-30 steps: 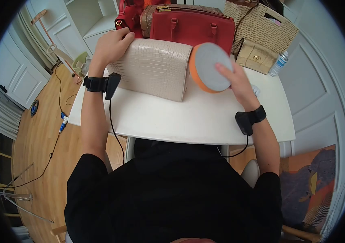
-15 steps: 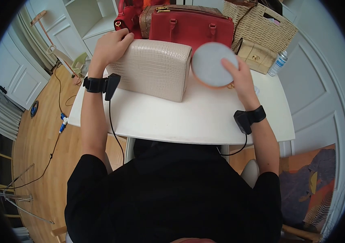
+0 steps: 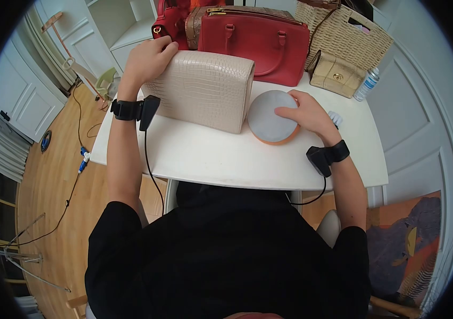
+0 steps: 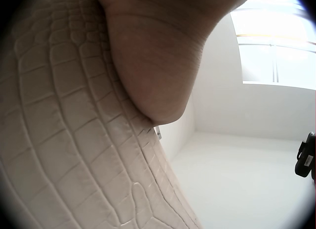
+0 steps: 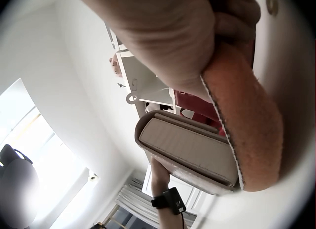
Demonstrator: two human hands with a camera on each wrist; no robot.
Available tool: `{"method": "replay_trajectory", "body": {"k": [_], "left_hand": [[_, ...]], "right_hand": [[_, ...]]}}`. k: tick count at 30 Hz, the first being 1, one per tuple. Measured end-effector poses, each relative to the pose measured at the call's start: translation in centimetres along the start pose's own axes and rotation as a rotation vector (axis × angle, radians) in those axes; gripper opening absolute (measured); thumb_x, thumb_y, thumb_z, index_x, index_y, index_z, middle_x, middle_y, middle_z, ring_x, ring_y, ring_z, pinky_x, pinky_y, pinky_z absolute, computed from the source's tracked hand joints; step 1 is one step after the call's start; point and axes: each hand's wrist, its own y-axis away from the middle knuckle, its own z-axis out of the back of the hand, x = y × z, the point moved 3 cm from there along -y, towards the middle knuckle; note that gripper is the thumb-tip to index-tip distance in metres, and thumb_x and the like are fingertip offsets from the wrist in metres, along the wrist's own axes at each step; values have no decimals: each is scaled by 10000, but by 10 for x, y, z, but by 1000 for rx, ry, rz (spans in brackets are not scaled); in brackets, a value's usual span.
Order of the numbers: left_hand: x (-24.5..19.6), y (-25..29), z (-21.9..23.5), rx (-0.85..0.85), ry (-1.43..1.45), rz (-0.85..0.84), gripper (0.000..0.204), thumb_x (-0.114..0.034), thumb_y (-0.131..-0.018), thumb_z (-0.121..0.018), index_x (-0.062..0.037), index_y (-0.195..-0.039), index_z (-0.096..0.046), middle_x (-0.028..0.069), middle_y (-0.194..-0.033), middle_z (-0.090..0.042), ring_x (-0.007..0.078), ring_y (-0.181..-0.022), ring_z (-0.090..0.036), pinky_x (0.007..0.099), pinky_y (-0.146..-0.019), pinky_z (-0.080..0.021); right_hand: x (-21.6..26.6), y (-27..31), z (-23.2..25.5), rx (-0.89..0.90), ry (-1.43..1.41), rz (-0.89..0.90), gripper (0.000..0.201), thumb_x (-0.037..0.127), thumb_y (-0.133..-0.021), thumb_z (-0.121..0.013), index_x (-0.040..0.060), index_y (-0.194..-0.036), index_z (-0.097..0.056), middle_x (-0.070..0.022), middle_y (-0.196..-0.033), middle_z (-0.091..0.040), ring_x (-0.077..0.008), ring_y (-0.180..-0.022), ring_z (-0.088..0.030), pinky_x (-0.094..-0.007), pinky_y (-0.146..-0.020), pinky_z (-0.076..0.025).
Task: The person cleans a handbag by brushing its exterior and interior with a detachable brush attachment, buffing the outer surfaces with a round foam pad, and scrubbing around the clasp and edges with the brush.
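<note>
A cream crocodile-patterned handbag [image 3: 202, 90] stands upright on the white table, its textured front also filling the left of the left wrist view. My left hand [image 3: 151, 61] grips it by its upper left corner, fingers bent over the top edge. My right hand [image 3: 311, 113] holds a round foam polishing pad [image 3: 271, 114] by its right side, thumb on the grey face and fingers at the rim. That grey face is turned up. In the right wrist view the pad's thick orange foam [image 5: 252, 125] shows right beside the end of the handbag [image 5: 187, 147].
Behind stand a red handbag [image 3: 279, 40], a woven straw basket bag [image 3: 338, 32] and a small gold bag [image 3: 335, 74]. A spray can [image 3: 367, 84] is at the table's right. Something small and white [image 3: 335, 118] lies by my right wrist. Cables hang from both wrist cameras.
My right hand has brought the pad down toward the table and toward me, beside the handbag's lower right side. The left hand and the handbag have stayed put.
</note>
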Motion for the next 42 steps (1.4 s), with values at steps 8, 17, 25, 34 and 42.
{"method": "replay_trajectory", "body": {"k": [8,17,25,34,42], "left_hand": [[0,0,1,31,-24,15,403,-432,-983,-490,-97,-992,-715,171,-905,-733,391,-899,-686,480,-821,-524],[-3,-2,1,38,-16,11,409,-436,-984,-491,-98,-1002,-720,171,-908,-735,390,-905,-687,481,-825,-523],[-7,2,3,12,1,29,434,-446,-1012,-484,-52,-950,-655,190,-880,-691,409,-872,-642,469,-790,-484],[-20,8,2,-121,-119,268,563,-522,-968,-489,-36,-929,-770,234,-831,-723,426,-846,-698,490,-806,-553],[-65,25,30,333,22,40,589,-571,-971,-534,-32,-1080,-745,247,-871,-731,435,-869,-706,470,-829,-553]], "right_hand": [[38,16,14,-327,-841,106,557,393,-1003,-688,-51,-1329,-607,-105,-1183,-708,-157,-1039,-686,-280,-856,-544],[12,6,-7,73,138,-23,628,448,-870,-768,-74,-1205,-678,-220,-1111,-734,-304,-1045,-712,-394,-913,-536],[13,5,-4,70,69,-88,483,357,-904,-755,-61,-1140,-694,-153,-987,-749,-203,-903,-717,-346,-827,-543],[26,8,11,-514,-611,177,357,308,-1048,-630,-26,-1175,-644,-69,-940,-722,-72,-785,-633,-232,-684,-482],[33,13,9,-508,-530,90,406,332,-1054,-626,-23,-1245,-592,-13,-849,-648,-34,-656,-508,-220,-547,-384]]}}
